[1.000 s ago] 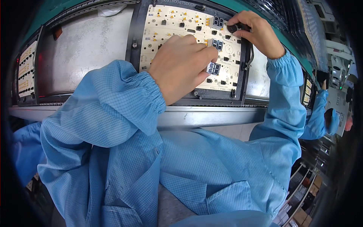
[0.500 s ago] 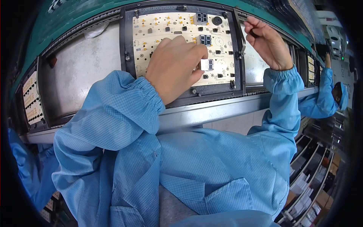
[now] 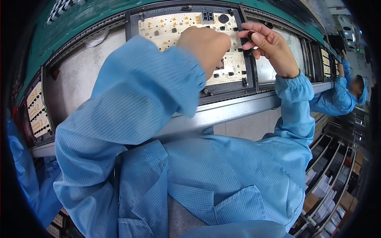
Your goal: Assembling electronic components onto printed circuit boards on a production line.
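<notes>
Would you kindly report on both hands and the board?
Left hand over board, grip hidden; right hand holding small black part; left sleeve covering board's lower left.

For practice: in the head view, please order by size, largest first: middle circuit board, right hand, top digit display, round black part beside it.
Middle circuit board, partly covered
Right hand
Top digit display
Round black part, slightly smaller

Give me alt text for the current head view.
The right hand pinches a small dark part by the right edge of a cream circuit board; the left hand is over the board's middle. A two-digit display and round black component sit near its top.
</notes>
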Demonstrator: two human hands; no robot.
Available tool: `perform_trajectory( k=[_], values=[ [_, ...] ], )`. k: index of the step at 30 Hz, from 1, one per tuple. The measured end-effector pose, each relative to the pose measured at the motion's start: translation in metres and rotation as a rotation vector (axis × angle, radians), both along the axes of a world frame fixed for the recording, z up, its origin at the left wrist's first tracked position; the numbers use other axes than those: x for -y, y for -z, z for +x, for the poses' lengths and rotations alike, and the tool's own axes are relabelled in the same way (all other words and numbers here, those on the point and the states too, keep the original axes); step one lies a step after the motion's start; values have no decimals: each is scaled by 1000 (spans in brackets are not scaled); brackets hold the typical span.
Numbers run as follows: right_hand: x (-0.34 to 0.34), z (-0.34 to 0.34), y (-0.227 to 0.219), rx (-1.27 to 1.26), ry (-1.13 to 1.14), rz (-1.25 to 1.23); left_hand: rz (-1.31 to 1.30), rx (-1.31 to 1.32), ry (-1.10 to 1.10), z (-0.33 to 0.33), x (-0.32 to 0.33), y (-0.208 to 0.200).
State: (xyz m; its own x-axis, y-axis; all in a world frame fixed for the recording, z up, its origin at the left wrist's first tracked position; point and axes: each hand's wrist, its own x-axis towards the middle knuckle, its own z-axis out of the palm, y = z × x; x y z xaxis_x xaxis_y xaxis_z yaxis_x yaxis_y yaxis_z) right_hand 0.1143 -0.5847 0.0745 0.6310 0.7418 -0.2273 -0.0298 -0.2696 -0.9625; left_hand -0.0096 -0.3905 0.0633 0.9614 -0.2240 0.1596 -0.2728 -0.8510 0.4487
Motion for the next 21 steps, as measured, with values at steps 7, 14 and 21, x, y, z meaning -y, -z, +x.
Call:
perform_trajectory(
  k=[7,14,21],
  values=[
    [0,-8,17,296,-60,-71,-102,-380,17,9,-2,1],
    [3,-11,17,771,-77,-316,-91,205,-546,-118,-139,-15],
    [3,-4,17,919,-184,-294,257,4,-950,-307,-233,30]
  ],
)
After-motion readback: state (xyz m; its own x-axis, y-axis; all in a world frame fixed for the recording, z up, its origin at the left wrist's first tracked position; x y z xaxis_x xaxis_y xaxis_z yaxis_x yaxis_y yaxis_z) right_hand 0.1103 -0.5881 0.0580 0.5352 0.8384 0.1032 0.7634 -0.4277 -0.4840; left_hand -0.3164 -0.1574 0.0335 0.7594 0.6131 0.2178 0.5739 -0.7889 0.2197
